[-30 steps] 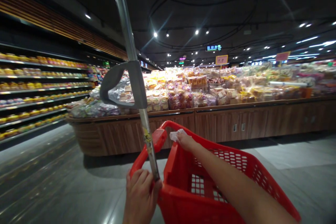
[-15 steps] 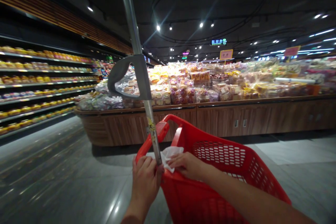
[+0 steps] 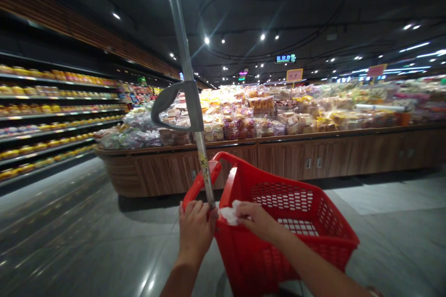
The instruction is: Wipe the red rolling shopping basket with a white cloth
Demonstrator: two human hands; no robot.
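Note:
My left hand (image 3: 197, 225) is closed around the lower end of a slanting metal pole (image 3: 203, 153), beside the red handle (image 3: 198, 185) of a shopping basket. A grey plastic loop grip (image 3: 177, 106) sits partway up the pole, and a yellow worn sticker is below it. My right hand (image 3: 256, 218) pinches a crumpled white tissue (image 3: 230, 213) over the rim of the red basket (image 3: 265, 250). The tissue lies just right of the pole's foot. The basket has slotted walls, and its floor shows through in part.
Behind the basket stands a wooden display counter (image 3: 223, 167) heaped with bagged baked goods (image 3: 240, 118). Shelves of jars (image 3: 52, 111) run along the left. A price sign (image 3: 294, 75) rises above the counter. Glossy grey floor (image 3: 104, 246) surrounds the basket.
My right hand has drawn the tissue slightly right, away from the pole, and it looks more bunched. My left hand keeps its hold. The view has shifted slightly, and more of the basket shows.

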